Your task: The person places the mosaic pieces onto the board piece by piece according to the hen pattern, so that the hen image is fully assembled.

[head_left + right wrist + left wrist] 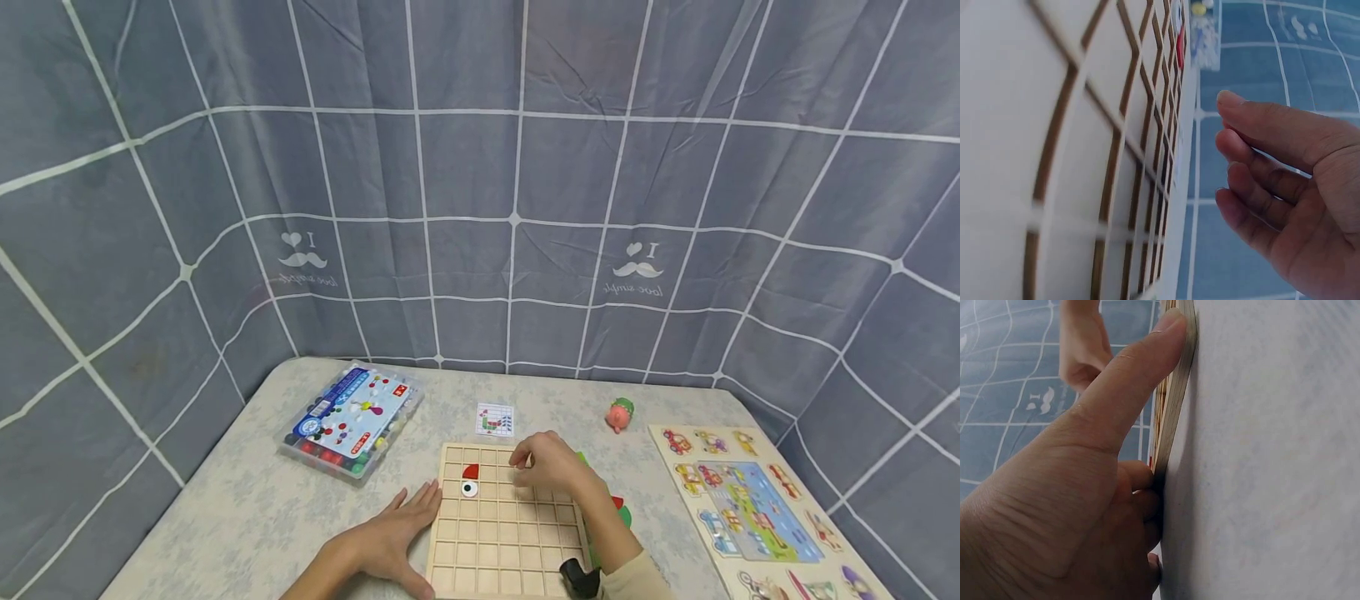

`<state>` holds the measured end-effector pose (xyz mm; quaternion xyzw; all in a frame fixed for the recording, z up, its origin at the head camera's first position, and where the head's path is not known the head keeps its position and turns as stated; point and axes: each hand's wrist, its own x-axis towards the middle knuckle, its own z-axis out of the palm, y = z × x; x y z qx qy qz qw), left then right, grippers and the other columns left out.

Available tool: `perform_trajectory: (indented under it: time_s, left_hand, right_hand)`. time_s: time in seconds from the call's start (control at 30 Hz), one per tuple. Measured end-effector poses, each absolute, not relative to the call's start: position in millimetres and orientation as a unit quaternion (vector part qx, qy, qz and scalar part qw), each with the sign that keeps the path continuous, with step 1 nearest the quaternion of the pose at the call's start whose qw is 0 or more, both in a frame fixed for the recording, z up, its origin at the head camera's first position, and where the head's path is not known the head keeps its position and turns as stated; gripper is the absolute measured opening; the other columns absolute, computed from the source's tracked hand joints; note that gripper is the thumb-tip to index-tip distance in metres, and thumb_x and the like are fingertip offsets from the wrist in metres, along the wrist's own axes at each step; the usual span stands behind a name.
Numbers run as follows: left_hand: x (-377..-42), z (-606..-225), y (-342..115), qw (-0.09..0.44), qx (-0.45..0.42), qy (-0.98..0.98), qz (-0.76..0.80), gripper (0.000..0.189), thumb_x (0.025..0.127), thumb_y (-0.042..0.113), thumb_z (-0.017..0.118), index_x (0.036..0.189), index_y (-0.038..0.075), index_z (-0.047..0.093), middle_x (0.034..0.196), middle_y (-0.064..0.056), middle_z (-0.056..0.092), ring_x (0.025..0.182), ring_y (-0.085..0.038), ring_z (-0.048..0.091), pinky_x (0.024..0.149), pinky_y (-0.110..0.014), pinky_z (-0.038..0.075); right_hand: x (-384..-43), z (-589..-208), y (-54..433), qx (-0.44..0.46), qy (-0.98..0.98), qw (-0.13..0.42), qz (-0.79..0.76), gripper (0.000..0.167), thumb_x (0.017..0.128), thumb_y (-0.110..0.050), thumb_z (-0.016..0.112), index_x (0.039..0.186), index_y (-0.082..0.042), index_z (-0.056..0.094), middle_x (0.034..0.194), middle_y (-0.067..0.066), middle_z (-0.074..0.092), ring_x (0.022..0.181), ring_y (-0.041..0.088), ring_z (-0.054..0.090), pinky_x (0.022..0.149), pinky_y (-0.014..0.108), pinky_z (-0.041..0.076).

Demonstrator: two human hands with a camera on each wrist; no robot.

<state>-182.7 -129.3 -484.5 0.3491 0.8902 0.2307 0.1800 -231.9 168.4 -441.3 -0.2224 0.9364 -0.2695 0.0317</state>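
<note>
A wooden grid board (487, 554) lies on the table, with a red quarter-round piece (471, 472) and a white round eye piece (469, 489) set in its upper left squares. Against the board's left edge rests my left hand (397, 533), thumb and fingers spread; in the left wrist view the thumb lies along the board's side (1175, 394). Over the board's upper right part hovers my right hand (551, 462). The right wrist view shows that hand's fingers (1260, 169) loosely bent, with nothing between them and the thumb.
A small pattern card (495, 420) lies behind the board. At the left is a clear case of colored pieces (352, 421); a pink and green toy (619, 414) and a wooden picture puzzle (765, 508) are at the right. Green and red pieces (624, 514) show partly behind my right forearm.
</note>
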Motion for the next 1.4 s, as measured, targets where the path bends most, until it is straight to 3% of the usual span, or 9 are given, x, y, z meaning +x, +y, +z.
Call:
perform_trajectory:
  time_s: [0.57, 0.83, 1.4]
  left_hand:
    - [-181.1, -485.5, -129.9, 0.180, 0.349, 0.889, 0.235, 0.125, 0.066, 0.059, 0.081, 0.154, -0.002, 0.016, 0.163, -0.019, 0.009, 0.152, -0.035, 0.009, 0.121, -0.060, 0.007]
    - [-180.4, -485.2, -129.2, 0.173, 0.350, 0.893, 0.225, 0.125, 0.066, 0.059, 0.081, 0.153, -0.003, 0.016, 0.163, -0.020, 0.010, 0.152, -0.035, 0.010, 0.121, -0.060, 0.008]
    - [-181.9, -485.8, -128.7, 0.177, 0.347, 0.894, 0.222, 0.125, 0.066, 0.059, 0.080, 0.154, -0.002, 0.016, 0.164, -0.018, 0.008, 0.152, -0.034, 0.008, 0.122, -0.059, 0.007]
  right_hand:
    - [-233.2, -462.5, 242.8, -0.100, 0.952, 0.008, -0.290, 0.016, 0.074, -0.013, 0.083, 0.088, -0.008, 0.075, 0.075, -0.005, 0.068, 0.068, 0.008, 0.055, 0.060, 0.022, 0.047]
    - [-231.4, -467.7, 252.1, -0.043, 0.960, 0.009, -0.277, 0.014, 0.071, -0.009, 0.084, 0.081, -0.010, 0.074, 0.071, -0.004, 0.065, 0.065, 0.010, 0.052, 0.058, 0.025, 0.046]
    - [-234.7, -473.5, 256.4, -0.029, 0.964, -0.006, -0.264, 0.014, 0.073, -0.016, 0.084, 0.073, -0.012, 0.071, 0.066, -0.005, 0.063, 0.063, 0.010, 0.051, 0.057, 0.025, 0.045]
